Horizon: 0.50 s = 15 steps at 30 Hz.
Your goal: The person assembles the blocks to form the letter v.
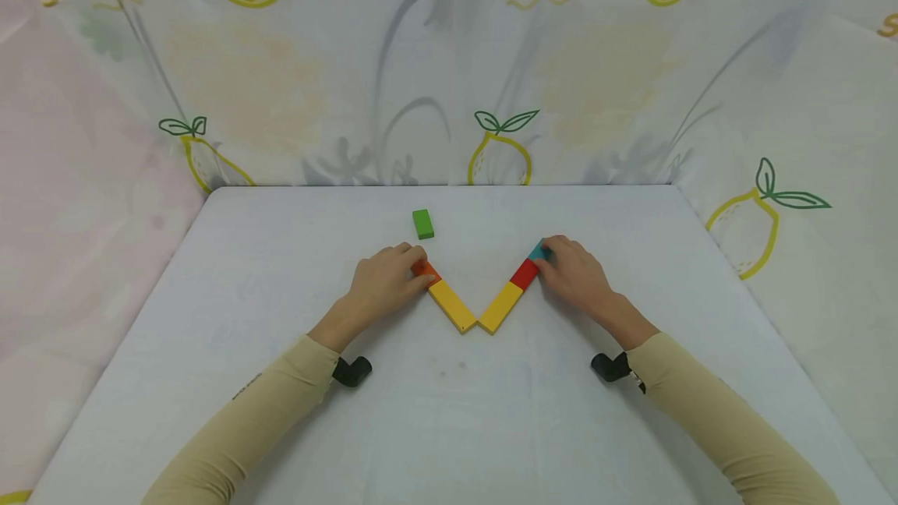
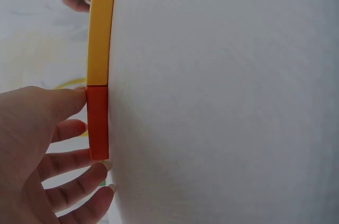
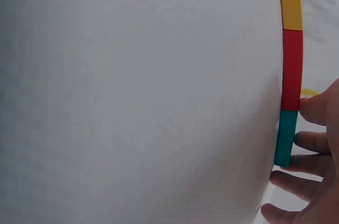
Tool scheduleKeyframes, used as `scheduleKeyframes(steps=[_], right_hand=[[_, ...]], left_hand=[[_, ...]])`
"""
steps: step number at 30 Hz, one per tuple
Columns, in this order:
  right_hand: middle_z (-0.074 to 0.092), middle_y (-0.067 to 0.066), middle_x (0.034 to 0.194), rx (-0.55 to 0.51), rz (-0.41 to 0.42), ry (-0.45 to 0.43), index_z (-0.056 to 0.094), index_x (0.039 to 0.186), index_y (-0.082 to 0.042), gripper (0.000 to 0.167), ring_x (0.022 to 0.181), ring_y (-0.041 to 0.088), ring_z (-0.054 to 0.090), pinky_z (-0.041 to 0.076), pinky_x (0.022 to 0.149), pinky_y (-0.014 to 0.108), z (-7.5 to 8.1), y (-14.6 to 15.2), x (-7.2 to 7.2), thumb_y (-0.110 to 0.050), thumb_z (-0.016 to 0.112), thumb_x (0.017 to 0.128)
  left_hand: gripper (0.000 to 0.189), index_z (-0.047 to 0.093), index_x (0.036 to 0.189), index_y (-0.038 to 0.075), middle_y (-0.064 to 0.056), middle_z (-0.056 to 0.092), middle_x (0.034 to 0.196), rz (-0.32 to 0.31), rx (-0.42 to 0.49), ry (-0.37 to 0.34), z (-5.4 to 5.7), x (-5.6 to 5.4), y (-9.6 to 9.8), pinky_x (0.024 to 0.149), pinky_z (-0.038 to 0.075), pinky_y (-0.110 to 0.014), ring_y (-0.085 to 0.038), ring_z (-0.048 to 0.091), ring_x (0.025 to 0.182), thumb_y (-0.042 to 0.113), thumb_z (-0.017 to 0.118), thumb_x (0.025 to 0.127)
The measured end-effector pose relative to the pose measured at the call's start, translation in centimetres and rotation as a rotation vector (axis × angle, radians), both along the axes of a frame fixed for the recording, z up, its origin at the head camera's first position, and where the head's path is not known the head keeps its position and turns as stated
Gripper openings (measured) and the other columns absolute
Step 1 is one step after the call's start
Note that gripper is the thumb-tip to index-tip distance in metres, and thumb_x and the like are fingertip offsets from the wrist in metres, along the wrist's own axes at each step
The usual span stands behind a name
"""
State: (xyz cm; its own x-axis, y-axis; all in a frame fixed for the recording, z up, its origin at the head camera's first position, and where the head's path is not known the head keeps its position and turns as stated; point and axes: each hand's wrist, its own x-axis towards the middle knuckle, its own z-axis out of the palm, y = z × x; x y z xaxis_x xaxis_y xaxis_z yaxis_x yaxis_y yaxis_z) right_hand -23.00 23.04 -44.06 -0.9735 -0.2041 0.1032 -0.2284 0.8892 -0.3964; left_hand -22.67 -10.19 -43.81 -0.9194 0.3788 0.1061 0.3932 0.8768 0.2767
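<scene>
In the head view, flat blocks lie end to end in two slanting rows that meet at the bottom in a V. The left row has a yellow block (image 1: 452, 307) and an orange block (image 1: 429, 274). My left hand (image 1: 386, 280) pinches the orange block (image 2: 97, 122) between thumb and fingers, partly covering it. On the right, another yellow block (image 1: 500, 309) leads to a red block (image 1: 524, 274) and a blue-green block (image 1: 538, 252) at the upper end. Thumb and fingers of my right hand (image 1: 578, 275) pinch that blue-green block (image 3: 285, 139), the thumb near its joint with the red one.
A green block (image 1: 423, 224) lies apart on the white table (image 1: 449, 427), beyond my left hand. Behind the table's far edge hangs a lemon-print cloth (image 1: 449, 61). Each wrist wears a black camera mount (image 1: 353, 372).
</scene>
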Motion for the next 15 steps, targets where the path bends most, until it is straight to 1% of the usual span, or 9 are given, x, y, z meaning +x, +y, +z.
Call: scheduleKeyframes(steps=[5,15], right_hand=[[0.061,0.017,0.131,-0.004,0.007,0.01,0.057,0.129,0.002,0.04,0.113,0.034,0.059,0.051,0.097,0.049,-0.11,0.09,-0.04,-0.024,0.059,0.099],[0.06,0.018,0.132,-0.001,0.002,0.007,0.056,0.13,0.002,0.041,0.112,0.034,0.059,0.051,0.097,0.049,-0.25,0.09,-0.06,-0.024,0.059,0.099]], left_hand=[[0.035,0.064,0.112,0.02,0.004,0.063,0.096,-0.007,0.001,0.008,-0.02,-0.03,0.05,0.057,0.042,-0.029,-0.016,0.057,0.076,0.05,0.065,0.092],[0.036,0.065,0.112,0.02,0.004,0.061,0.094,0.004,-0.006,0.011,-0.18,0.03,0.11,0.057,0.043,-0.029,-0.016,0.056,0.075,0.05,0.065,0.093]])
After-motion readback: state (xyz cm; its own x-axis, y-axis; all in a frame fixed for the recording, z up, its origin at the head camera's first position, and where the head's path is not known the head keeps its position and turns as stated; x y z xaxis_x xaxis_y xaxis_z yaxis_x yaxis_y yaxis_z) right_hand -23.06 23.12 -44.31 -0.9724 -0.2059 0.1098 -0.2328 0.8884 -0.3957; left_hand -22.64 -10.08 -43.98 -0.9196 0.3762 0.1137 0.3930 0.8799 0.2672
